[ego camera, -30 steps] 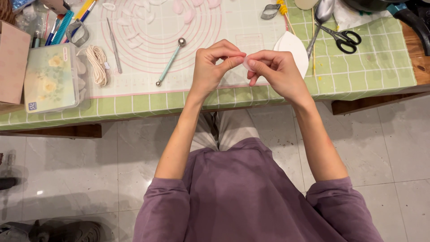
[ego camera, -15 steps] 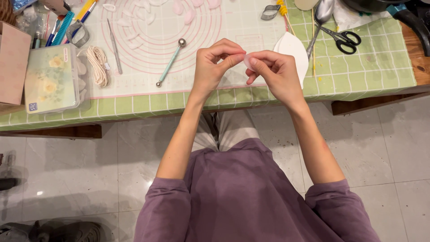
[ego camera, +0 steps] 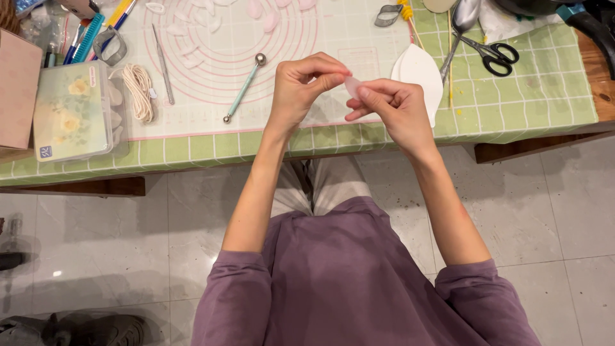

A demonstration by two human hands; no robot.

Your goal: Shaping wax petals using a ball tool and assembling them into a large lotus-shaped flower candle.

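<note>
A small pale pink petal piece (ego camera: 353, 86) is pinched in a narrow grip between the left hand (ego camera: 306, 86) and the right hand (ego camera: 394, 107), held above the table (ego camera: 544, 96) edge, the hands having barely shifted since a second ago.

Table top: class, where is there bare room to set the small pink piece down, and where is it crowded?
Free patches: the mat between the ball tool and the left hand, and the green cloth below the scissors. Crowded: the far left around the tin, cord and pens, and the mat's top edge with petals.
</note>
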